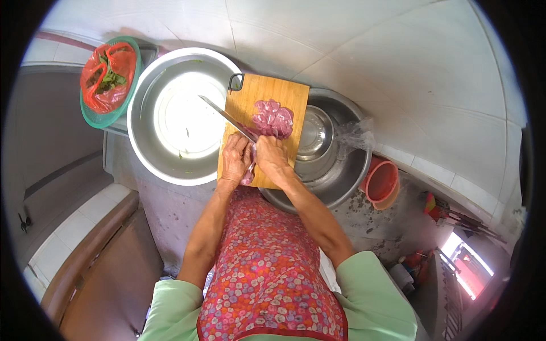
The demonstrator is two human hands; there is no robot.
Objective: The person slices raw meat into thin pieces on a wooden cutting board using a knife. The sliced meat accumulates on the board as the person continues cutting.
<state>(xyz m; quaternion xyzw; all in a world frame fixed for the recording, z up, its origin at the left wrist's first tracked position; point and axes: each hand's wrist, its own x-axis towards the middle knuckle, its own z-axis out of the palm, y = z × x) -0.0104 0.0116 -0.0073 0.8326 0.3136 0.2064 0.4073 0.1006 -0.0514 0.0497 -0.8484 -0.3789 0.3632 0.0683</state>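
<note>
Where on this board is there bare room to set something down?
The board is bare at its far end, between the far edge and the sliced meat. Nearer in, it's mostly crowded: left hand, right hand, knife, more meat.

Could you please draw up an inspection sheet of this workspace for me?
Surface: wooden cutting board, overlapping a left metal basin and a right metal basin.
Job's things: knife, blade pointing up-left; sliced meat; uncut-looking meat piece.
Clutter: smaller metal bowl and clear plastic bag at the right basin; red bag with green leaves in a green basket.
Hands: right hand grips the knife; left hand touches the meat piece.
Cables: nothing seen.
Surroundings: tiled wall; red bucket at right.
</note>
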